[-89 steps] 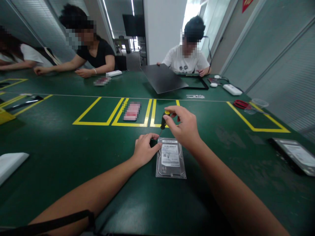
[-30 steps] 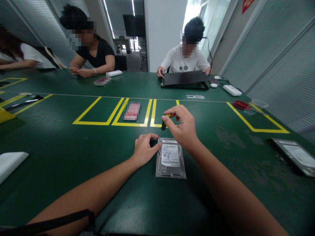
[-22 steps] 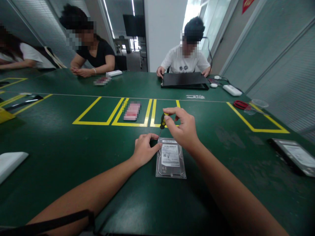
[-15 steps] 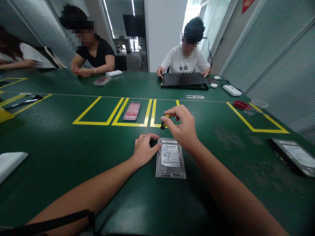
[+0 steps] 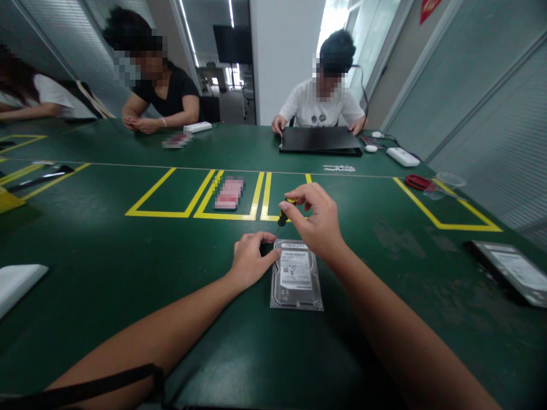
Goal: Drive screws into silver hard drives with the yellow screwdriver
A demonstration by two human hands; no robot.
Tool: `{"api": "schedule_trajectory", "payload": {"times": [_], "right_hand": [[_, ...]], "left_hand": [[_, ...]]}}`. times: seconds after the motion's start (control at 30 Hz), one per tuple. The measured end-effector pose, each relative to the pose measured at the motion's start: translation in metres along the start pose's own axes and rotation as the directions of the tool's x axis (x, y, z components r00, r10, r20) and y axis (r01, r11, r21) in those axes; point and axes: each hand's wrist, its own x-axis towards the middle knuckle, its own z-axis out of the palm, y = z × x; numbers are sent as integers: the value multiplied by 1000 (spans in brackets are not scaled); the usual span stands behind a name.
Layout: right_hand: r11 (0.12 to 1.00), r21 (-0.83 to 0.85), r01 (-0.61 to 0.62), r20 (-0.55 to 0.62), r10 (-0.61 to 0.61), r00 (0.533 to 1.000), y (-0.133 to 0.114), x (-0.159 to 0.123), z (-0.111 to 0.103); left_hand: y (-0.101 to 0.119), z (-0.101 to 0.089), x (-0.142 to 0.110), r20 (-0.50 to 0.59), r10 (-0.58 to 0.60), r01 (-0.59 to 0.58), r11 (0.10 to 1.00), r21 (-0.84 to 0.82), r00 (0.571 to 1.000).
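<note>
A silver hard drive (image 5: 297, 293) with a white label lies flat on the green table. My left hand (image 5: 252, 259) grips its far left corner, the thumb on the top face and the fingers along the side. Above that same corner, my right hand (image 5: 318, 219) pinches the yellow-and-black handle of a small screwdriver (image 5: 282, 218). The screwdriver is tilted slightly, its thin shaft pointing down at the drive's corner by my left fingertips. Whether the tip sits in a screw is too small to tell.
Another hard drive (image 5: 513, 270) lies at the right. A white object (image 5: 19, 285) is at the left edge. Yellow tape (image 5: 226, 216) marks boxes, one with a pink blurred item (image 5: 229, 193). Across the table, a person holds a black panel (image 5: 320, 139); a red cable (image 5: 419, 182) lies right.
My hands, the screwdriver and the hard drive show almost no movement. Across the table, the black panel in the person's hands has shifted slightly at its right side.
</note>
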Motion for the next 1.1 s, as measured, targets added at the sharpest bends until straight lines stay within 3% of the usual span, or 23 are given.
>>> {"api": "schedule_trajectory", "payload": {"times": [0.23,0.5,1.1], "right_hand": [[997,-2,-78,15,78,997,0,-3,-1],[999,31,-11,-2,11,1000,-3,0,-2],[999,-6,-35,-9,35,999,-1,-1,-1]], "left_hand": [[0,0,0,4,-4,4,1000,3,1000],[-1,1,1,-1,4,-4,1000,-9,1000],[0,0,0,5,5,-5,1000,-11,1000]]}}
